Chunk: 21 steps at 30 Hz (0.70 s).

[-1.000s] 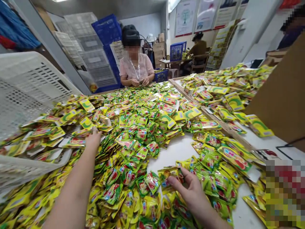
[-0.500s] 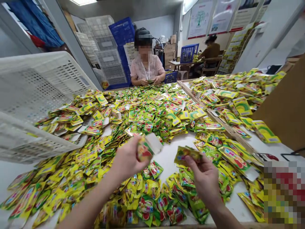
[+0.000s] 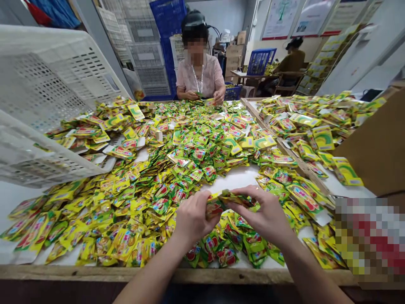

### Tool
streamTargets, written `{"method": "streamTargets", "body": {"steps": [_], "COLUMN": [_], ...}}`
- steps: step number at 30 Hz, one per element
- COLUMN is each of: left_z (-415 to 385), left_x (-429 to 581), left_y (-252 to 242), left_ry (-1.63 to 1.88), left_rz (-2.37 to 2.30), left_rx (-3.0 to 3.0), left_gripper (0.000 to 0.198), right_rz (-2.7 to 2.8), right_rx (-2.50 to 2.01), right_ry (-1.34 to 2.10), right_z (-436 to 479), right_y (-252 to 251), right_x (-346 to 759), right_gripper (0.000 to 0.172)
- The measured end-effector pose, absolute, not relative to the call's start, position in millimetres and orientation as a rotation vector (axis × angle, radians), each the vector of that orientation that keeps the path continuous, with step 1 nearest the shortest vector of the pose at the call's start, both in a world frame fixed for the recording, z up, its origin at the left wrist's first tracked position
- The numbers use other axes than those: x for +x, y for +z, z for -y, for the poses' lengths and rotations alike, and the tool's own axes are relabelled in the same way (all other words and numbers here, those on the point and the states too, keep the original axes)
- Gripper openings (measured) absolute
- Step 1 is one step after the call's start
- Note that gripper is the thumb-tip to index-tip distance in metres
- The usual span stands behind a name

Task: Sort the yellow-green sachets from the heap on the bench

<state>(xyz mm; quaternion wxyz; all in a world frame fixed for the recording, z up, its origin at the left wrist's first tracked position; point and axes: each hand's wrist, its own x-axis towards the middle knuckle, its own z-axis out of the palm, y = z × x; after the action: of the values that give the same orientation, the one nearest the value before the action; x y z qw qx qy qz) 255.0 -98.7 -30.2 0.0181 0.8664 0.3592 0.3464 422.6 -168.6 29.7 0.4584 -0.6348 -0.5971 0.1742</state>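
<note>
My left hand (image 3: 193, 216) is closed around a small printed carton (image 3: 214, 208), held just above the table near its front edge. My right hand (image 3: 264, 211) pinches small candy-like packets (image 3: 233, 196) at the carton's right end. Whether the packets are partly inside the carton is hidden by my fingers. Below both hands lie loose green packets (image 3: 226, 253) with red fruit prints. Yellow packets (image 3: 126, 242) spread to the left of my left hand.
A white perforated crate (image 3: 104, 90) lies tipped at the left, cartons spilling from it. A wooden divider (image 3: 278, 145) separates more cartons (image 3: 322, 138) at right. A brown cardboard box (image 3: 376, 143) stands there. Across the table sits a co-worker (image 3: 202, 76) handling packets.
My hands have come together, bringing the packets to the carton's end; its white flap no longer shows. The view has tilted down, revealing the table's front edge. The co-worker's hands have moved apart.
</note>
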Motion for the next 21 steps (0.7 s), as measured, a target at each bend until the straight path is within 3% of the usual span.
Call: {"method": "streamTargets", "body": {"steps": [5,10,15,21], "left_z": [100.6,100.7,101.3,99.4], "left_x": [256.3,257.3,256.3,253.2], "left_y": [-37.6,-40.8,-36.8,-35.4], "left_ry": [1.073,1.15,1.192,1.157], "left_rz": [-1.044,-1.087,-1.103,-1.116], "left_rx": [2.742,2.625,2.496,2.574], "left_gripper": [0.038,0.041,0.044,0.04], "right_rz": [1.095,1.077,1.254,1.321], "right_rx": [-1.511,-1.555,-1.509,-1.54], "right_ry": [0.637,0.416,-0.029,0.065], "right_z": [160.9,157.8,157.3,155.5], "right_y": [13.8,3.4,1.9,3.8], "right_x": [409.5,394.0,393.6,400.1], "right_gripper": [0.021,0.024,0.022,0.016]}}
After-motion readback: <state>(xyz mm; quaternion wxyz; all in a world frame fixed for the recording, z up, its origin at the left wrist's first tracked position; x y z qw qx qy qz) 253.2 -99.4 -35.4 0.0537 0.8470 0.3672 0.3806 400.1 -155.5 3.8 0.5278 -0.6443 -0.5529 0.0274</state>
